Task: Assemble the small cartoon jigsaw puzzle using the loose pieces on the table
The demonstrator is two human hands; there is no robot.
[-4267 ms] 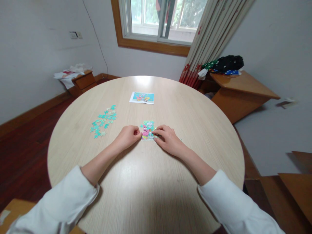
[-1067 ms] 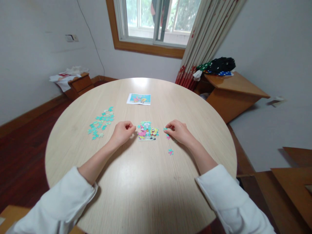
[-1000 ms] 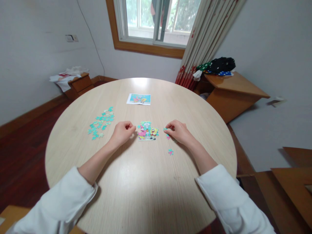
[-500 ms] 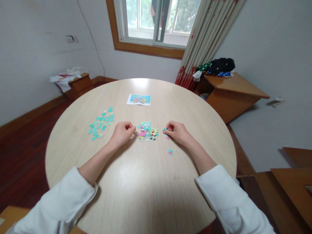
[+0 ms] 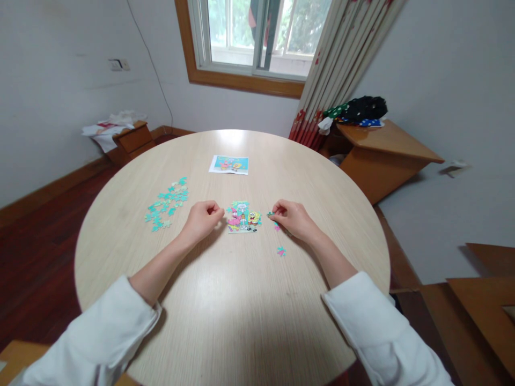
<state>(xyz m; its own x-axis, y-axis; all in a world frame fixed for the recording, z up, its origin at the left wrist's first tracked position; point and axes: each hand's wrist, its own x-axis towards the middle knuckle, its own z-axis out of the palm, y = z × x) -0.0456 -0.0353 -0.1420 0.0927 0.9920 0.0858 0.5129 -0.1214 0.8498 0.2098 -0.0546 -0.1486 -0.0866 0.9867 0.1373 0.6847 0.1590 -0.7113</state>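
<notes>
A partly assembled jigsaw puzzle with cartoon figures lies on the round table, between my two hands. Just left of it, my left hand is closed, thumb against curled fingers; whatever it may hold is hidden. My right hand, to the puzzle's right, pinches a small puzzle piece between thumb and index finger. Beneath those fingers a pink piece shows in part. Nearer to me lies a loose pink and teal piece.
Many teal and pale green loose pieces are spread at the table's left. A printed picture sheet lies toward the far side. Beyond stand a wooden cabinet with dark cloth on it and a patterned curtain.
My right hand has shifted very slightly left, and the piece in its fingertips has turned a little. My left hand and the assembled puzzle stay where they were.
</notes>
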